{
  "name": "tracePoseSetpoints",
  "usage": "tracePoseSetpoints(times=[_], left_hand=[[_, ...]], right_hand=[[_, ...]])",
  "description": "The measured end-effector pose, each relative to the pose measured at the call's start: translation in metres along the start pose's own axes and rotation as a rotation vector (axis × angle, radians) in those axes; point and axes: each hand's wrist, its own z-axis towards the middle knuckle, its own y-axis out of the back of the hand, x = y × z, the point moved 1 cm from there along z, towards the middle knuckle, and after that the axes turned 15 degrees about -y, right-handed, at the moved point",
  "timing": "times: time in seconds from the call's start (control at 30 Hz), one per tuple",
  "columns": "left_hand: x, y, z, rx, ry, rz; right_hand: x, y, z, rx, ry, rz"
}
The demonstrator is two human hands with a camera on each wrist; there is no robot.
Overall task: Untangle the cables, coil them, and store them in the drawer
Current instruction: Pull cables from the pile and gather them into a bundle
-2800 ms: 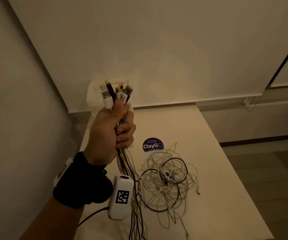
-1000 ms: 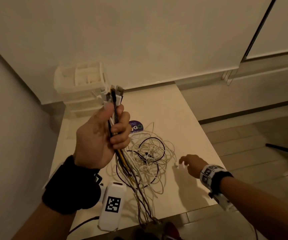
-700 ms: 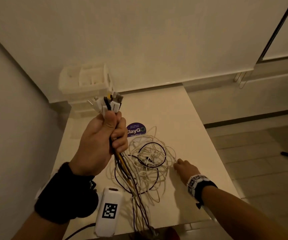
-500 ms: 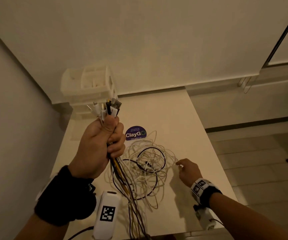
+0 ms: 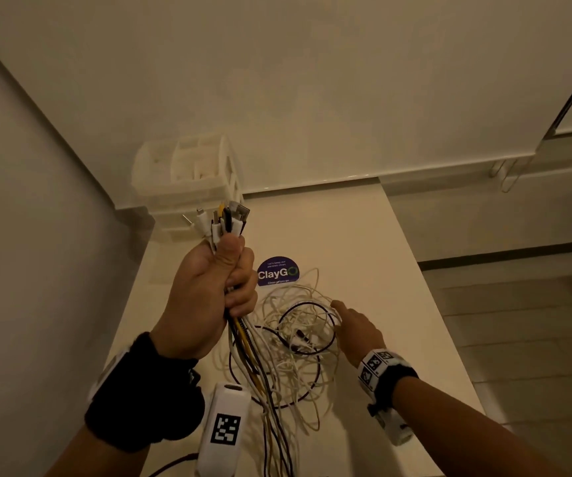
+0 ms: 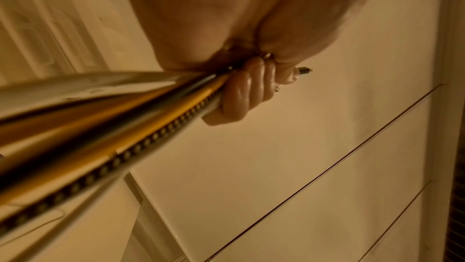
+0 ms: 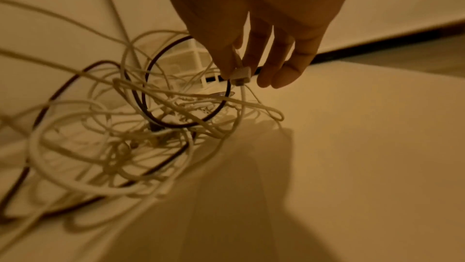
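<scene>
Above the tabletop (image 5: 374,242), in the head view, the left hand (image 5: 205,297) is clenched around a bundle of plugs (image 5: 224,220), its cables trailing into the tangle (image 5: 295,339); the drawer unit (image 5: 188,173) stands at the back corner. From the left wrist, the fingers (image 6: 247,91) wrap yellow and braided cords tightly. From the right wrist, the right hand (image 7: 254,27) pinches a white plug (image 7: 240,76) just above the tangle. Best lift that plug slowly, feeding it back through each loop rather than tugging.
</scene>
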Motion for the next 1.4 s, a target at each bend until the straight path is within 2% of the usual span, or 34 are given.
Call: tracePoseSetpoints(times=[0.1, 0.3, 0.4, 0.47, 0.5, 0.57, 0.63, 0.7, 0.73, 0.77, 0.87, 0.93, 1.03, 1.1, 1.17, 1.3, 1.4], left_hand=[[-0.001, 0.007, 0.0, -0.022, -0.007, -0.001], [-0.001, 0.016, 0.001, -0.026, -0.02, 0.007], [-0.001, 0.018, 0.002, -0.018, -0.022, 0.016], [-0.001, 0.02, 0.003, -0.011, -0.02, 0.016], [-0.002, 0.021, 0.003, -0.006, -0.017, 0.016], [-0.002, 0.023, 0.004, 0.001, -0.013, 0.015], [-0.003, 0.027, 0.005, -0.002, -0.013, 0.005], [-0.006, 0.03, 0.007, -0.024, -0.006, 0.002], [-0.007, 0.032, 0.007, -0.037, 0.001, 0.004], [-0.008, 0.034, 0.008, -0.048, 0.004, 0.004], [-0.01, 0.036, 0.011, -0.063, 0.005, 0.003], [-0.01, 0.037, 0.01, -0.058, 0.023, 0.003], [-0.01, 0.04, 0.01, -0.015, 0.035, 0.003], [-0.01, 0.045, 0.01, 0.011, 0.047, -0.004], [-0.01, 0.05, 0.009, 0.022, 0.051, -0.026], [-0.011, 0.056, 0.008, 0.005, 0.066, -0.055], [-0.009, 0.061, 0.008, -0.04, 0.079, -0.075]], right_hand=[[0.0, 0.004, 0.0, -0.021, 0.085, -0.192], [0.004, 0.006, -0.004, -0.068, 0.177, -0.306], [0.009, 0.006, -0.004, -0.037, 0.153, -0.322], [0.009, 0.006, -0.002, -0.04, 0.085, -0.2], [0.009, 0.006, -0.002, -0.088, 0.055, -0.088], [0.011, 0.009, -0.002, -0.289, 0.029, 0.15], [0.013, 0.015, -0.005, -0.445, 0.07, 0.247], [0.022, 0.032, -0.016, -0.364, 0.103, 0.363], [0.028, 0.041, -0.022, -0.278, 0.059, 0.439], [0.032, 0.048, -0.025, -0.171, -0.024, 0.553], [0.047, 0.058, -0.03, 0.151, -0.275, 1.089], [0.054, 0.058, -0.034, 0.233, -0.385, 1.225], [0.062, 0.059, -0.041, 0.278, -0.444, 1.468], [0.064, 0.062, -0.044, 0.241, -0.473, 1.452], [0.064, 0.061, -0.044, 0.206, -0.491, 1.285], [0.064, 0.066, -0.056, 0.25, -0.464, 1.057], [0.066, 0.073, -0.07, 0.351, -0.345, 1.218]])
